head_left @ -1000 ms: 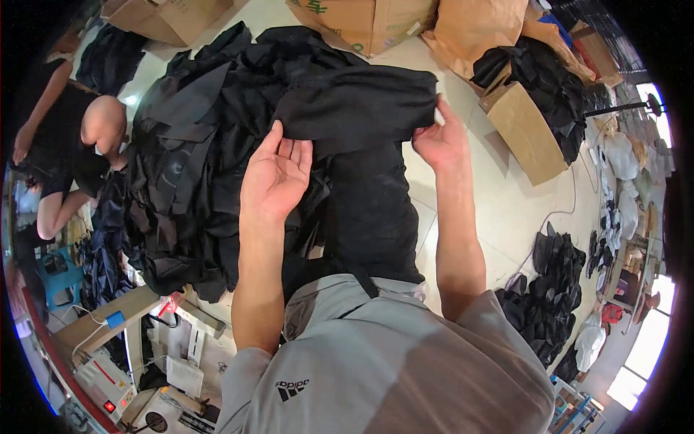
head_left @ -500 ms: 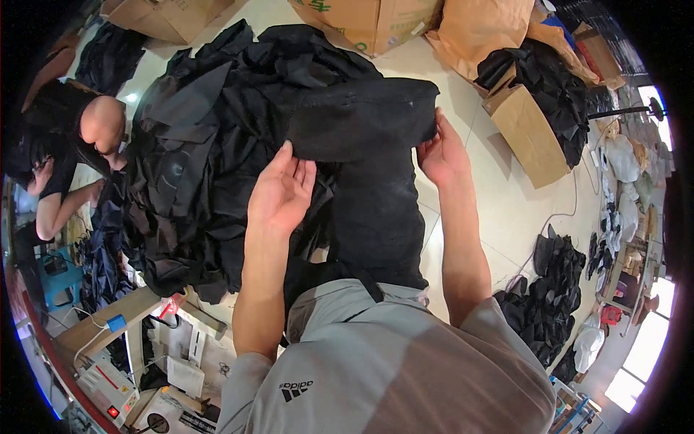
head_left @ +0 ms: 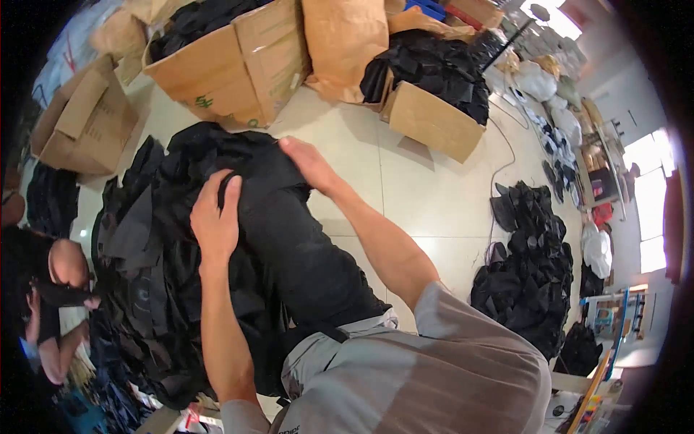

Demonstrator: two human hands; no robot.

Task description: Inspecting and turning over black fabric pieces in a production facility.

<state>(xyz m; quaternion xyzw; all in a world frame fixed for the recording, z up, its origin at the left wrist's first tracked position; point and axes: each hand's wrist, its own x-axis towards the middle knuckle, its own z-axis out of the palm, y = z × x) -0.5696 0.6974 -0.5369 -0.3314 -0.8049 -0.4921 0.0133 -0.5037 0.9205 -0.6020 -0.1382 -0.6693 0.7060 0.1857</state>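
Note:
A black fabric piece (head_left: 249, 153) lies against the near side of a large heap of black cloth pieces (head_left: 134, 253), just beyond my black-clad leg (head_left: 307, 249). My left hand (head_left: 217, 220) is closed on its left edge, with a dark fold between thumb and fingers. At the right edge, my right hand (head_left: 309, 165) grips the cloth, its fingertips partly hidden against the fabric. Black on black makes the piece's outline hard to separate from the heap and my leg.
Beyond the heap stand a large cardboard box (head_left: 224, 72) and an orange-tan sack (head_left: 345, 43). A smaller carton (head_left: 434, 119) has black material by it. Another black pile (head_left: 528, 267) lies on the tiled floor to the right. A person in black (head_left: 47, 275) crouches at the left.
My view has swung, so the heap and boxes sit lower and farther left. The fabric was spread flat between my hands; now it is bunched, with both hands closer together.

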